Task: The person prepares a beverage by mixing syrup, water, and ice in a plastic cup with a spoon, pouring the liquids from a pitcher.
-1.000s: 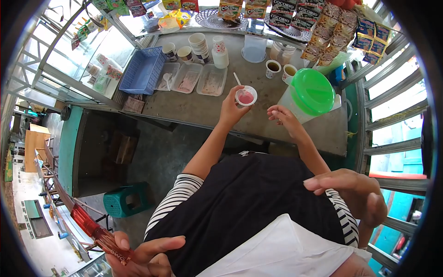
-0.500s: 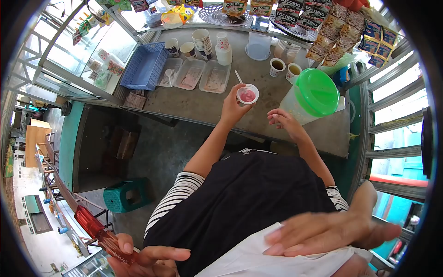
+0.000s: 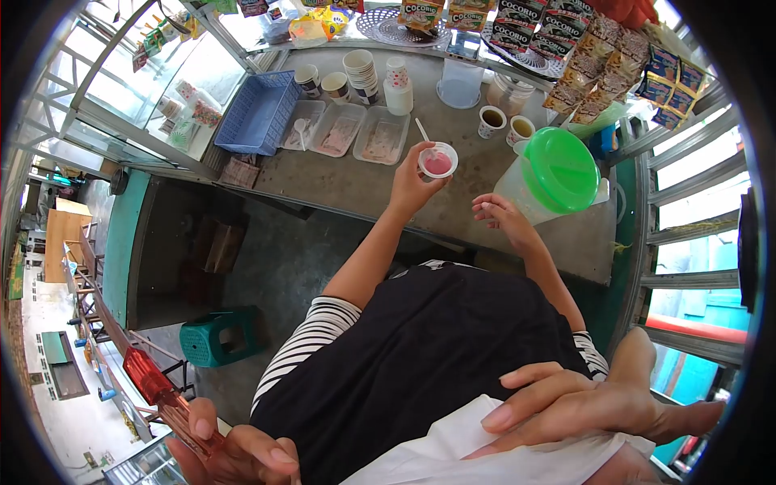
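My left hand [image 3: 414,182] is wrapped round a small white paper cup [image 3: 453,158] with pink contents, held over the counter. A thin white handle [image 3: 421,129], perhaps of a spoon, sticks up beside the cup; its lower end is hidden. My right hand [image 3: 499,217] holds nothing, its fingers loosely curled and a little apart. It hovers by the counter's front edge, close to the clear jug [image 3: 517,187] with a green lid [image 3: 562,170].
Cups, plastic trays [image 3: 380,137] and a blue basket [image 3: 255,113] stand along the counter [image 3: 461,194]. Two cups of dark liquid [image 3: 491,121] are behind the jug. Close below, another person's hands appear: one holds a red tube [image 3: 162,392], one rests on white cloth [image 3: 461,444].
My hands and the cup stay nearly in place; the view has shifted slightly. The other person's hand on the cloth has raised its fingers, and the hand with the red tube has moved left and down.
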Available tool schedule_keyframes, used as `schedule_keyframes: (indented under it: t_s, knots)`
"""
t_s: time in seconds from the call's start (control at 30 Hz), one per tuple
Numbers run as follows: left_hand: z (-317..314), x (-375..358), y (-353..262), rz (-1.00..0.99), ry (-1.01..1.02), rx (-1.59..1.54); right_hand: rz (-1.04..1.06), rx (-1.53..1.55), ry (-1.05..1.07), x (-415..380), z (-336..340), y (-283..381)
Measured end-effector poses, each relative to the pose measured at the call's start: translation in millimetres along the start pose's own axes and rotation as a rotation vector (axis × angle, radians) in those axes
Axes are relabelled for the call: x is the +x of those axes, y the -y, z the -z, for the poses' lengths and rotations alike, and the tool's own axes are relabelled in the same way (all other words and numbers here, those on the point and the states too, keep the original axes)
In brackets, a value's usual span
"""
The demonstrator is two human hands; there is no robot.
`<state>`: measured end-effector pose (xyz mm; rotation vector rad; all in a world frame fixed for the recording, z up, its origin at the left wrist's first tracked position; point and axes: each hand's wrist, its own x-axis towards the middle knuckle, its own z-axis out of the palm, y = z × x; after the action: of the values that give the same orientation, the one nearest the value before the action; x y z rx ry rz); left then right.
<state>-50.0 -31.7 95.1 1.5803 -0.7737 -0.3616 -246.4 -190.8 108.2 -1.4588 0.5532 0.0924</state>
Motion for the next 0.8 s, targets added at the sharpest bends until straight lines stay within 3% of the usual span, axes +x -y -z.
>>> schedule_keyframes:
  t_s: [0.8]
  knots:
    - [35, 37, 16, -0.037, -0.05, -0.013, 0.002, 0.013, -0.01, 48, -1, 10]
